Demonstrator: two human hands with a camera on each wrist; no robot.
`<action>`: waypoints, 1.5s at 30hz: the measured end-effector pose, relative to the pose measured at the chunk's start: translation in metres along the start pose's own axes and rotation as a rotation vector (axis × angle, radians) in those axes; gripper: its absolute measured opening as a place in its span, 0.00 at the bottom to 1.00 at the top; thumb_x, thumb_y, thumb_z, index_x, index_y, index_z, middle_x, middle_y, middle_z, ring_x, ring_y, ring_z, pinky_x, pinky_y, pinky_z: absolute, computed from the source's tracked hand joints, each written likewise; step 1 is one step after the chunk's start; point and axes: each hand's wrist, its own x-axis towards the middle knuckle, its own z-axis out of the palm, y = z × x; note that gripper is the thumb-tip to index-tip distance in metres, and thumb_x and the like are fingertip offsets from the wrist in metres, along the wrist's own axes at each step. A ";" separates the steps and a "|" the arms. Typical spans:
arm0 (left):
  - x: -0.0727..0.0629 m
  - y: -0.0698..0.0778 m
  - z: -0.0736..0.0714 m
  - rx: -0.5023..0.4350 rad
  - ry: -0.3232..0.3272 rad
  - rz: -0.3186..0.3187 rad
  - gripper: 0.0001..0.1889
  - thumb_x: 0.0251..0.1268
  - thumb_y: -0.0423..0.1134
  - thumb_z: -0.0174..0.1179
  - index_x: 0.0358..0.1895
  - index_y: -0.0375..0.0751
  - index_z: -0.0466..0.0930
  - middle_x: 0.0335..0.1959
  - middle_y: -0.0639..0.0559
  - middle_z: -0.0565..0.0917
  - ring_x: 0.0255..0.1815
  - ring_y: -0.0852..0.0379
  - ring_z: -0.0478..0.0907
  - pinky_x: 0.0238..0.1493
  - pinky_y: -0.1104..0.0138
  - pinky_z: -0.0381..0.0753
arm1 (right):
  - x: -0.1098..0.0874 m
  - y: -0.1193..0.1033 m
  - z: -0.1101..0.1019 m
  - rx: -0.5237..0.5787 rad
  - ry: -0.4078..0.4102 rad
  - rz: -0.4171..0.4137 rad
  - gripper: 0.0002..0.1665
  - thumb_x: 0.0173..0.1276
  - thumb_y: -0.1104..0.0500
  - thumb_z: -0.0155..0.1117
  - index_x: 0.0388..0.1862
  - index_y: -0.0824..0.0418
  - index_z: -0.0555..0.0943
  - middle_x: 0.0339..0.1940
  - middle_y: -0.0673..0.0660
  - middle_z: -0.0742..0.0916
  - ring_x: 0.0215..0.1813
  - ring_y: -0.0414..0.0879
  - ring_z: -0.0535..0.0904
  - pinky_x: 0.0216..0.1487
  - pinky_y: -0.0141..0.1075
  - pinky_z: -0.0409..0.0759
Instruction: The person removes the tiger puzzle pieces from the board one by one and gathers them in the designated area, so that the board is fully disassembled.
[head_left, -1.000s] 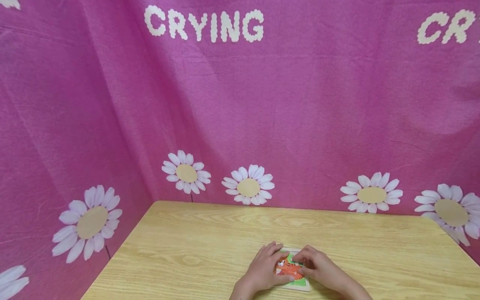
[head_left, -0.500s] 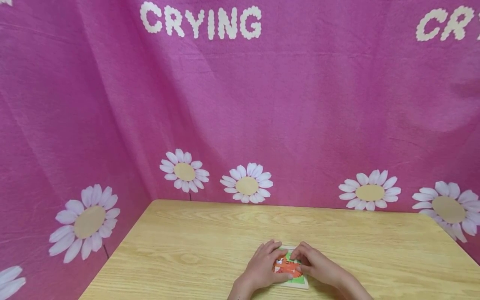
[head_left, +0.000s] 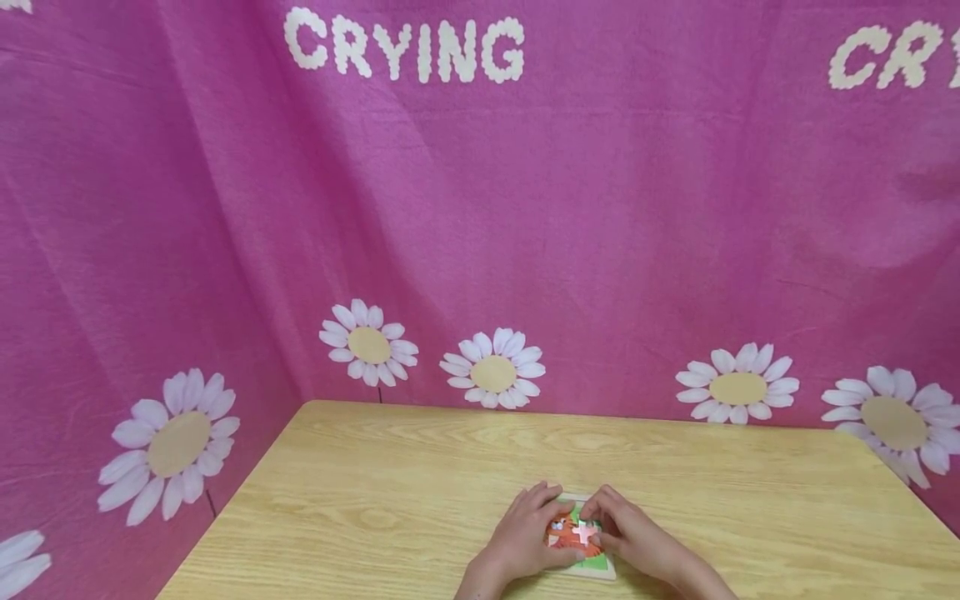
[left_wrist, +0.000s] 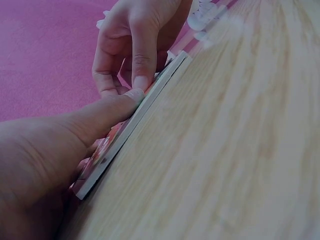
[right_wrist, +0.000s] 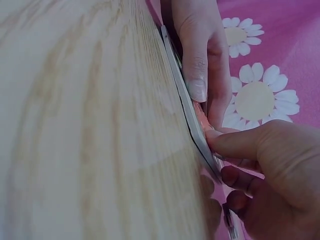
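Note:
A small jigsaw puzzle, an orange striped animal on green in a pale wooden frame, lies on the table in the head view. My left hand holds its left part, the thumb along the near side and the fingers over the far side. Curled at the right part, my right hand pinches at a puzzle piece with thumb and fingertips. Between the hands a piece-shaped patch looks pale pink; whether glare or a bare spot, I cannot tell. Both wrist views show the thin frame edge-on, with the thumbs on its top.
The wood-grain table stretches out around the puzzle. Behind it and along its left side hangs a pink cloth with white daisies and lettering.
The patch in the middle of the puzzle has turned from orange to pale pink beside the right fingertips. Both hands have stayed almost in place.

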 end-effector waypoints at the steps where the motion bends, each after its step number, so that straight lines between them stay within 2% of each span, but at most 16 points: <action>1: 0.000 0.000 0.000 -0.002 0.000 0.000 0.33 0.56 0.60 0.67 0.65 0.52 0.75 0.72 0.53 0.70 0.77 0.48 0.60 0.78 0.51 0.59 | 0.000 0.000 0.001 -0.003 0.006 -0.004 0.11 0.63 0.70 0.63 0.42 0.63 0.74 0.33 0.54 0.74 0.33 0.30 0.66 0.29 0.24 0.68; 7: -0.001 -0.001 -0.001 -0.013 -0.018 -0.007 0.32 0.57 0.60 0.66 0.64 0.52 0.76 0.72 0.53 0.70 0.77 0.48 0.60 0.78 0.50 0.58 | -0.002 0.000 0.006 -0.011 0.045 -0.012 0.12 0.63 0.71 0.63 0.42 0.62 0.74 0.35 0.53 0.75 0.33 0.28 0.66 0.28 0.23 0.70; 11: -0.001 -0.001 -0.001 -0.026 -0.032 -0.017 0.32 0.58 0.60 0.66 0.65 0.52 0.75 0.72 0.53 0.69 0.78 0.47 0.59 0.78 0.49 0.58 | -0.004 -0.001 0.008 -0.027 0.071 -0.029 0.12 0.62 0.71 0.64 0.42 0.61 0.74 0.35 0.53 0.76 0.33 0.30 0.67 0.29 0.24 0.71; 22: 0.001 0.001 0.006 0.010 0.010 -0.026 0.34 0.55 0.62 0.66 0.63 0.51 0.76 0.71 0.52 0.71 0.76 0.48 0.62 0.78 0.52 0.59 | -0.008 -0.002 0.011 -0.045 0.151 -0.062 0.14 0.59 0.70 0.68 0.41 0.60 0.77 0.37 0.54 0.79 0.35 0.36 0.73 0.31 0.26 0.76; 30: 0.003 0.003 0.006 0.006 0.001 -0.053 0.33 0.54 0.63 0.66 0.63 0.53 0.76 0.71 0.53 0.70 0.77 0.48 0.60 0.79 0.52 0.58 | -0.009 0.000 0.011 -0.066 0.205 -0.098 0.17 0.56 0.75 0.67 0.40 0.59 0.79 0.36 0.51 0.79 0.34 0.26 0.70 0.28 0.23 0.75; 37: 0.004 0.004 0.005 -0.025 -0.010 -0.080 0.33 0.53 0.62 0.68 0.63 0.54 0.76 0.72 0.54 0.70 0.78 0.49 0.59 0.80 0.53 0.56 | -0.010 -0.003 0.008 -0.105 0.230 -0.145 0.23 0.51 0.81 0.65 0.40 0.59 0.82 0.37 0.51 0.81 0.36 0.34 0.77 0.36 0.25 0.82; 41: 0.005 0.004 0.004 -0.023 -0.012 -0.088 0.34 0.53 0.62 0.68 0.63 0.55 0.76 0.72 0.55 0.70 0.78 0.49 0.59 0.80 0.53 0.55 | -0.008 -0.004 0.008 -0.141 0.265 -0.200 0.26 0.47 0.84 0.64 0.39 0.58 0.83 0.37 0.50 0.82 0.37 0.37 0.78 0.37 0.23 0.81; 45: 0.005 0.004 0.005 -0.006 -0.008 -0.084 0.34 0.52 0.62 0.68 0.63 0.56 0.75 0.72 0.55 0.70 0.77 0.50 0.59 0.80 0.54 0.56 | -0.006 -0.005 0.009 -0.178 0.285 -0.250 0.25 0.49 0.83 0.64 0.38 0.59 0.84 0.37 0.49 0.82 0.36 0.38 0.78 0.36 0.23 0.79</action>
